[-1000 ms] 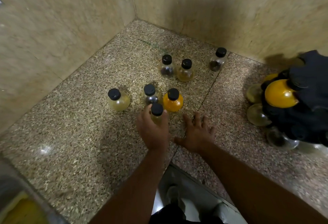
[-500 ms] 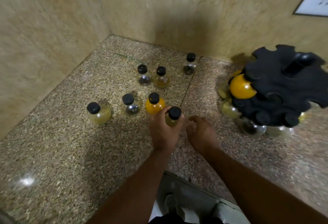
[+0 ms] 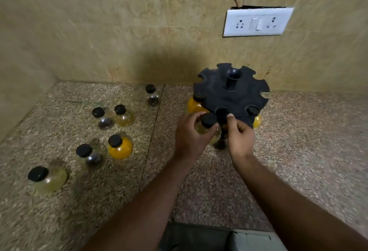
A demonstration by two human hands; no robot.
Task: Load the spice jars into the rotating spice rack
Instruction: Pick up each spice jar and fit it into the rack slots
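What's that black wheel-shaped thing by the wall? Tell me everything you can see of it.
The spice rack is a matte black disc, plastic by its look, with rounded notches cut around its rim and a short open tube rising from its centre. It stands upright on the speckled stone counter close to the wall. Black-capped jars hang in some notches, one orange. The right hand touches its near edge; the left hand brings a jar up to it.

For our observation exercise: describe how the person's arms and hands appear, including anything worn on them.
Both forearms are bare, with no sleeves in view. The left hand and right hand wear no gloves; no rings, watch or bracelets are visible. A thumbnail shows on the right hand.
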